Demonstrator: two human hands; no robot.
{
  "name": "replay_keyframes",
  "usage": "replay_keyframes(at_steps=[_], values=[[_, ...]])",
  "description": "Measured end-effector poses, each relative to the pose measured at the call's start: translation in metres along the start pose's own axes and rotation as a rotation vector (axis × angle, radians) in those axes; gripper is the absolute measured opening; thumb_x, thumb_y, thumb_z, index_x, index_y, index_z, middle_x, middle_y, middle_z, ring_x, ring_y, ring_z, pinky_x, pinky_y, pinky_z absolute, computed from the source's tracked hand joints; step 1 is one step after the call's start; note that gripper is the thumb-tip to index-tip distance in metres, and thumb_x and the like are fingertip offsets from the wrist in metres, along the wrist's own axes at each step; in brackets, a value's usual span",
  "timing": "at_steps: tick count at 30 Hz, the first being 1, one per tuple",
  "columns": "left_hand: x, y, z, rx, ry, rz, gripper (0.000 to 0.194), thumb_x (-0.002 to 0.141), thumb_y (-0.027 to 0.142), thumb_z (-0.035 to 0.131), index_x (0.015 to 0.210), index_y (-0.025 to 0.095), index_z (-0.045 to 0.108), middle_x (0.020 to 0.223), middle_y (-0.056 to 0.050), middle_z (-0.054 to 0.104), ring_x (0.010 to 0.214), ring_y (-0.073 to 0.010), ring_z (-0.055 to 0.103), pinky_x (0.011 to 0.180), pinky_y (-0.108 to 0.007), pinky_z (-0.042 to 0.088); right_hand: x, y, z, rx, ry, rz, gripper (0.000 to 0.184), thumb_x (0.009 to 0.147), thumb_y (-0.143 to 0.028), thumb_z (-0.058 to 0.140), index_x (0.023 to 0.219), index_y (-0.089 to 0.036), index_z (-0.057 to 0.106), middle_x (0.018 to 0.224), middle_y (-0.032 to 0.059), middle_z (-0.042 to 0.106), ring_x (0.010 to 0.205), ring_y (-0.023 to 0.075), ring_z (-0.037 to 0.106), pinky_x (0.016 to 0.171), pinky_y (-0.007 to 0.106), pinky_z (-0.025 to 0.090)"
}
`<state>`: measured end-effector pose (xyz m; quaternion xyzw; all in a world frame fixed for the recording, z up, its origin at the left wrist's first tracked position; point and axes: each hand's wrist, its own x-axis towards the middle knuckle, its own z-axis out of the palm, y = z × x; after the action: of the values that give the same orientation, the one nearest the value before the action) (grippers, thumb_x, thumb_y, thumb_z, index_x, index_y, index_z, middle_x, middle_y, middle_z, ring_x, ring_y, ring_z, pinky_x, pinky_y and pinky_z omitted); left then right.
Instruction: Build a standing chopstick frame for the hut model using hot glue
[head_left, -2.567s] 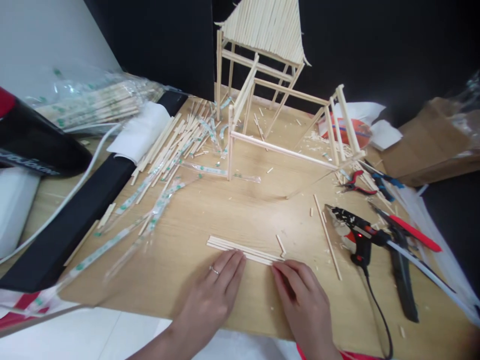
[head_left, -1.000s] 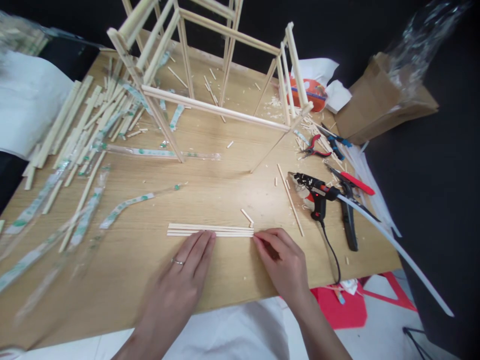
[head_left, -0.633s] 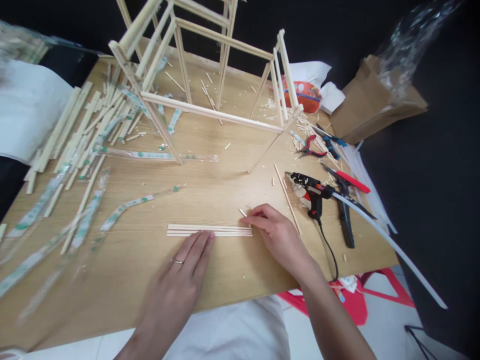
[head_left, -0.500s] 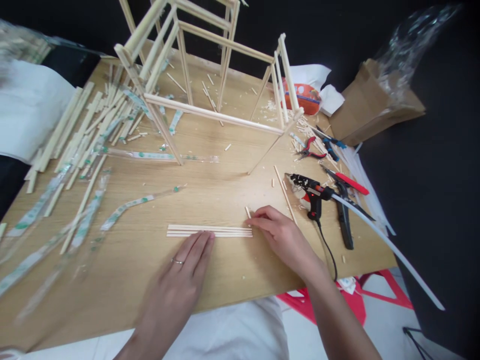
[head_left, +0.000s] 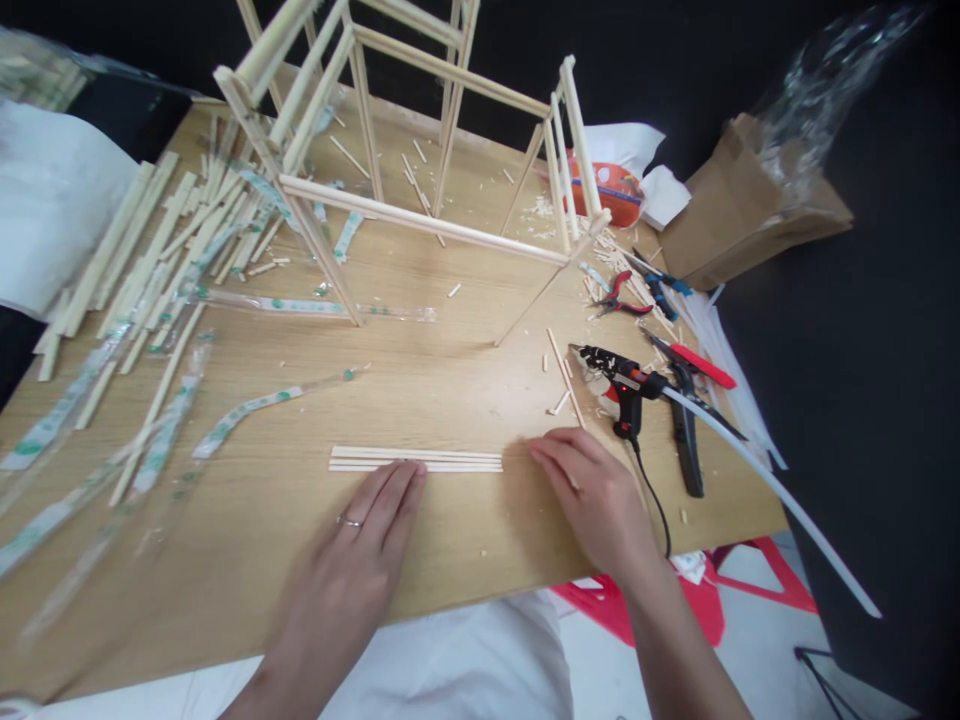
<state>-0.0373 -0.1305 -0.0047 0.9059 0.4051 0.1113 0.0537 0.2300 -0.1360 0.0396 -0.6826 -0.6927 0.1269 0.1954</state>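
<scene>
Several thin pale wooden sticks (head_left: 416,460) lie side by side at twelve o'clock on the light wood tabletop (head_left: 465,545); they look light, stiff and best lifted by their long sides. The open left hand (head_left: 349,540) rests against their near edge, ungrasping; the open right hand (head_left: 592,490) lies flat, empty, at three o'clock.

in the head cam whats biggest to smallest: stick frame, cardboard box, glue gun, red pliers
Largest to smallest: the stick frame, even with its top cut off by the view; then the cardboard box; then the glue gun; and the red pliers look smallest.
</scene>
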Motion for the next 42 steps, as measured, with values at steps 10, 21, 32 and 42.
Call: replay_keyframes(at_steps=[10,21,32,42], values=[[0.002,-0.001,0.001,0.004,0.056,0.007,0.049,0.091,0.002,0.029,0.138,0.006,0.044,0.141,-0.013,0.05,0.13,-0.0284,0.044,0.109,-0.04,0.036,-0.007,-0.015,0.019,0.155,-0.105,0.039,0.013,0.093,-0.019,0.057,0.098,-0.021,0.068,0.095,0.0031,0.067,0.088,0.0165,0.064,0.084,0.029,0.051],[0.009,-0.001,-0.008,0.054,0.079,0.046,0.049,0.089,0.001,0.029,0.132,0.007,0.052,0.136,-0.011,0.056,0.124,-0.0265,0.051,0.104,-0.037,0.04,-0.003,-0.018,0.018,0.17,-0.1,0.024,0.013,0.091,-0.015,0.056,0.095,-0.02,0.068,0.092,0.0037,0.066,0.085,0.0168,0.063,0.08,0.029,0.05],[0.008,-0.001,-0.006,0.071,0.024,0.022,0.053,0.084,-0.002,0.031,0.13,0.008,0.054,0.14,-0.007,0.053,0.13,-0.0235,0.046,0.11,-0.034,0.036,-0.012,0.021,-0.006,-0.054,0.367,0.444,0.022,0.088,-0.043,0.059,0.085,-0.02,0.059,0.079,0.0013,0.058,0.069,0.0168,0.053,0.065,0.029,0.042],[0.006,0.001,-0.005,0.062,0.034,0.013,0.057,0.081,-0.001,0.031,0.133,0.007,0.051,0.142,-0.008,0.05,0.132,-0.0232,0.042,0.112,-0.034,0.032,0.017,0.086,-0.005,-0.025,0.457,0.549,0.049,0.076,-0.056,0.064,0.104,-0.016,0.066,0.095,0.0089,0.066,0.08,0.0229,0.059,0.078,0.039,0.046]])
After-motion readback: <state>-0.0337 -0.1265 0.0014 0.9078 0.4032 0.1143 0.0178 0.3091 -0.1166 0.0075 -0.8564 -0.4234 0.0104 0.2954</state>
